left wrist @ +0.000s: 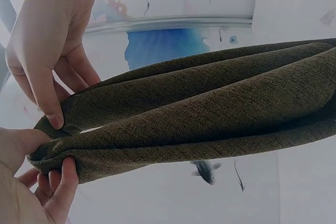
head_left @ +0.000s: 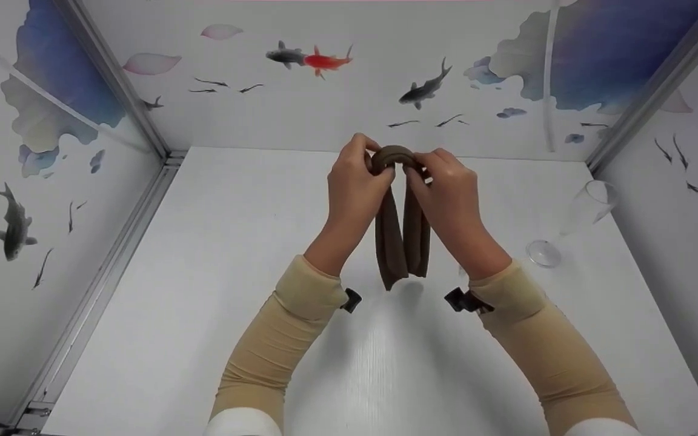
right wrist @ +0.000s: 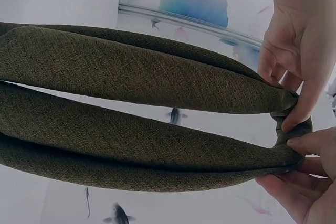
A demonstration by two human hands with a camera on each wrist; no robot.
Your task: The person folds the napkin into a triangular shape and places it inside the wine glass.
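Observation:
A dark brown woven cloth (head_left: pixel 390 236), folded lengthwise into a thick strip, hangs over the table in an upside-down U. Near the left side of its bend, my left hand (head_left: pixel 354 184) pinches the strip between thumb and fingers. My right hand (head_left: pixel 455 191) grips the right side of the bend the same way, close by. Two loose ends hang side by side, a narrow gap between them. In the left wrist view the cloth (left wrist: pixel 199 93) shows rolled long edges. The right wrist view shows both lengths of cloth (right wrist: pixel 147 72) running to the pinched bend.
A clear stemmed glass (head_left: pixel 544 253) stands on the white table (head_left: pixel 203 272) at the right, beyond my right forearm. White panels (head_left: pixel 349 109) printed with fish and blue shapes enclose the back and sides. A metal rail (head_left: pixel 106 266) runs along the left edge.

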